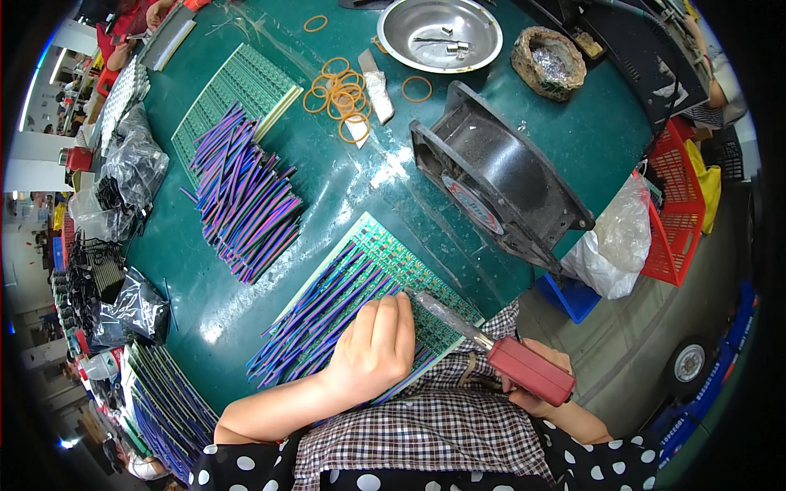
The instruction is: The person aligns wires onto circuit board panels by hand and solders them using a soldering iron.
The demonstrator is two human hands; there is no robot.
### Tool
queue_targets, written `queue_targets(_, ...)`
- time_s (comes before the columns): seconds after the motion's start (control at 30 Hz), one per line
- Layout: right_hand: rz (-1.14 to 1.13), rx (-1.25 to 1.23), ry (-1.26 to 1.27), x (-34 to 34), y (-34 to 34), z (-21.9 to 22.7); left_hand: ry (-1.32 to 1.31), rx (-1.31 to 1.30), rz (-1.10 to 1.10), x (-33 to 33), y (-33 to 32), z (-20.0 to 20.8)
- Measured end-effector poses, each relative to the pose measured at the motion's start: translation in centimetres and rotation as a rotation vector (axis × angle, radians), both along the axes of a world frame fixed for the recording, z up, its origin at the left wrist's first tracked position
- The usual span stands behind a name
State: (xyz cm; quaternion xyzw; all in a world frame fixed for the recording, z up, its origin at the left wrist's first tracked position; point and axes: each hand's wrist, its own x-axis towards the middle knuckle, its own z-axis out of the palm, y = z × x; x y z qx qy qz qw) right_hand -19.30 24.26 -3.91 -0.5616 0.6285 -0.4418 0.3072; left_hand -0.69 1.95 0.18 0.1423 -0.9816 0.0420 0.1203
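Observation:
A green circuit board panel [385,245] lies aslant at the table's near edge, with a row of thin blue, purple and black wires [315,303] across it. My left hand [372,348] rests over these wires, its fingers pressed together near the middle of the panel. What they pinch is hidden. From the right, my right hand [536,376] grips a soldering iron [524,368] by its red handle. Its metal shaft slants up over the panel, and the tip comes close to my left fingertips.
Beyond lie a wire bundle [250,200] on stacked circuit boards [237,90], rubber bands [340,94], a metal bowl [401,49] and a rough stone-like dish [544,69]. A black fan [499,164] stands right of the panel. Plastic bags [135,159] line the left edge; a red crate [675,213] is at right.

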Motion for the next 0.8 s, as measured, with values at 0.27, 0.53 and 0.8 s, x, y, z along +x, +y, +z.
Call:
queue_targets(0.27,-0.169,-0.118,0.068,0.4,-1.3,0.9,-0.007,-0.004,0.015,-0.1,0.2,-0.1)
queue_targets(0.53,-0.088,-0.081,-0.048,0.6,-1.5,1.0,0.010,-0.007,0.030,-0.2,0.2,-0.1)
queue_targets(0.8,-0.141,-0.035,0.029,0.6,0.1,0.9,0.008,-0.021,0.046,-0.2,0.3,-0.1)
